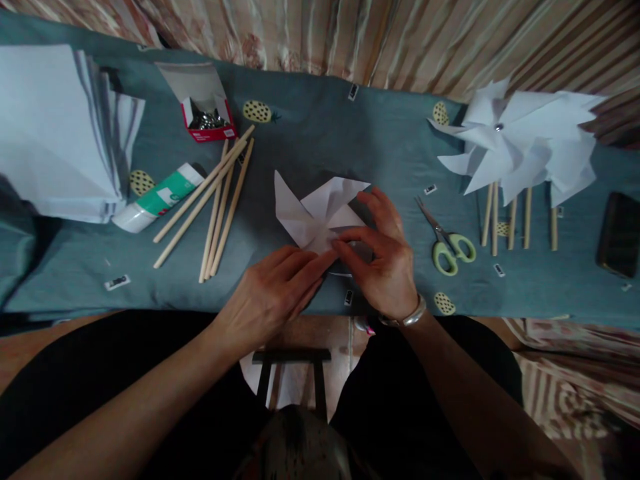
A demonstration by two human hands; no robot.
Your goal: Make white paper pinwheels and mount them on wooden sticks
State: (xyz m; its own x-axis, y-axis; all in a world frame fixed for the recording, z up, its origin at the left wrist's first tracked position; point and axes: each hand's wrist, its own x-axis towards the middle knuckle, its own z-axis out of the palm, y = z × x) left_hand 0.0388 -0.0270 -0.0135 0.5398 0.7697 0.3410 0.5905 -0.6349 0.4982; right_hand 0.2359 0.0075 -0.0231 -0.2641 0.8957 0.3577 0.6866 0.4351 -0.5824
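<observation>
A white paper pinwheel with folded blades lies in front of me near the table's front edge. My left hand grips its lower left side, fingers pressed together near the centre. From the right, my right hand pinches the paper close to the middle with thumb and index finger, while its other fingers curl beside the upper right blade. Both hands meet at the pinwheel's lower centre and cover part of it. Whether a small piece sits between the right fingertips is hidden.
Wooden sticks, a glue stick, an open box of metal fasteners and a paper stack lie left. On the right are green-handled scissors, finished pinwheels on sticks and a dark phone.
</observation>
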